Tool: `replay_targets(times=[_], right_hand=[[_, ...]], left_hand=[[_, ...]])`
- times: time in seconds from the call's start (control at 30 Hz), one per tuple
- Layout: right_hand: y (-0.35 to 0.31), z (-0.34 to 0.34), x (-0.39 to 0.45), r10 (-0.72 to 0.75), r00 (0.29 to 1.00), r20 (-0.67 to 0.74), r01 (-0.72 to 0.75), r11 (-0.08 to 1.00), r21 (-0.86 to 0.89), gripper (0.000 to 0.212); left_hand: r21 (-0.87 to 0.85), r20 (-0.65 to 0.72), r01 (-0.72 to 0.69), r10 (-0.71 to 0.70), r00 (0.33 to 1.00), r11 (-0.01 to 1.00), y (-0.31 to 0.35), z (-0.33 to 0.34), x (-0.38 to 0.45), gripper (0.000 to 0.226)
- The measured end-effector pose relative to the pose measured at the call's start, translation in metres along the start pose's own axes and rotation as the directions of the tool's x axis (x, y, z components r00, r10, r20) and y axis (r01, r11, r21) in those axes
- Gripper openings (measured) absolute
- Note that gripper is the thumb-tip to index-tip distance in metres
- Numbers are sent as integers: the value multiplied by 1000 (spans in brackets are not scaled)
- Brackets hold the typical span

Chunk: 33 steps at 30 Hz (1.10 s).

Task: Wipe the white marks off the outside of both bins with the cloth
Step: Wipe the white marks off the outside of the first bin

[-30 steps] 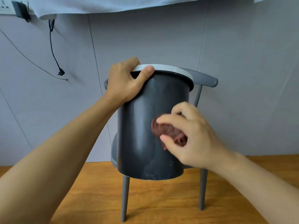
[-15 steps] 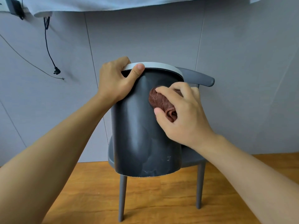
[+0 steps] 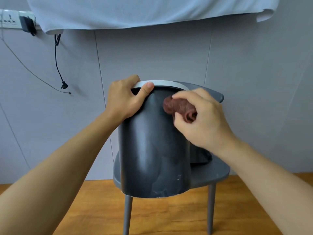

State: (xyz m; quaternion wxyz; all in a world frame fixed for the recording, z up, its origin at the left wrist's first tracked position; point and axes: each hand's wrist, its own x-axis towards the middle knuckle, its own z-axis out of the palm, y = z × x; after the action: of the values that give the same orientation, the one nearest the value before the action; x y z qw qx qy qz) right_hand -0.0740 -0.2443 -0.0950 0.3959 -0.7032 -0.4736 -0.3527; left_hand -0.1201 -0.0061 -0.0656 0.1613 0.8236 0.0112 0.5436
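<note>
A dark grey bin [image 3: 152, 158] with a pale rim ring is held up in front of me, above a grey chair. My left hand [image 3: 124, 97] grips its rim at the top left, thumb on the outside. My right hand [image 3: 201, 117] holds a bunched brown cloth [image 3: 177, 107] against the bin's upper right side, just under the rim. Faint whitish smudges show near the bin's bottom edge. Part of a second dark bin [image 3: 200, 156] shows behind, on the chair seat.
The grey chair [image 3: 218, 175] stands on a wooden floor [image 3: 169, 217] against a grey wall. A black cable [image 3: 58, 65] hangs from a wall socket at the upper left. A white sheet [image 3: 135, 11] hangs along the top.
My right hand has carried the cloth from the middle of the bin's side up to just below the rim. The bin stays in my left hand's grip.
</note>
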Motion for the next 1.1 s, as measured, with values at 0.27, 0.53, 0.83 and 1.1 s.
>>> replay_targets(times=[0.27,0.53,0.83,1.1], right_hand=[[-8,13,-5,-77,981,180,86,995,-43,40],[-18,-6,-107,-167,838,519,173,984,38,42],[0,-1,-78,95,951,295,-109,994,32,43],[-1,-22,-150,1,840,543,-130,971,199,39]], left_hand=[[22,-1,-10,10,1000,1000,1,-2,-1,50],[124,18,41,-44,999,991,-6,-2,5,59],[162,20,38,-41,999,986,-7,-3,4,63],[158,42,-43,37,998,986,6,2,6,63]])
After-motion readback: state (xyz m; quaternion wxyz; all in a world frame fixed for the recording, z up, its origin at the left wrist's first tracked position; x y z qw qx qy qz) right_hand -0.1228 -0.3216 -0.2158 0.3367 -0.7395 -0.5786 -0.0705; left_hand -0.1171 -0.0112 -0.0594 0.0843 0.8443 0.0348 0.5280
